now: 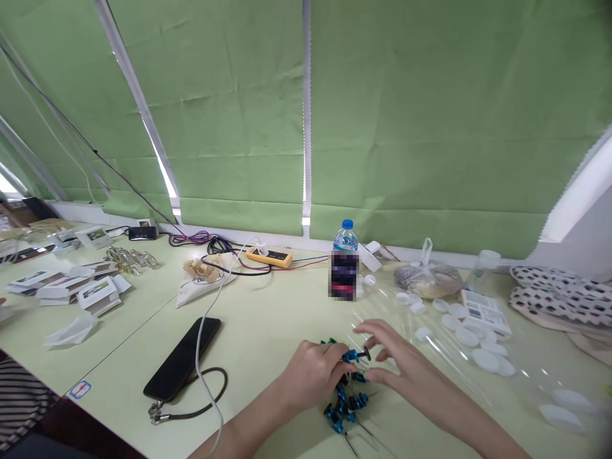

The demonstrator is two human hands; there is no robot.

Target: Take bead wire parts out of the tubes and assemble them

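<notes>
My left hand (319, 371) is closed around a small blue piece with a black disc end (354, 356), which sticks out to the right from its fingertips. My right hand (389, 357) is just beside that disc, fingers apart and curved toward it; I see nothing held in it. Below both hands lies a loose pile of similar blue and black pieces (342, 408), with thin stems pointing several ways. Part of the pile is hidden under my left hand.
Clear tubes (444, 357) and white round caps (485, 360) lie on the right. Beyond my hands stands a bottle (346, 242). To the left are a phone (182, 360) with a strap, a white cable (199, 344), a cloth bag (191, 290) and small boxes (98, 294).
</notes>
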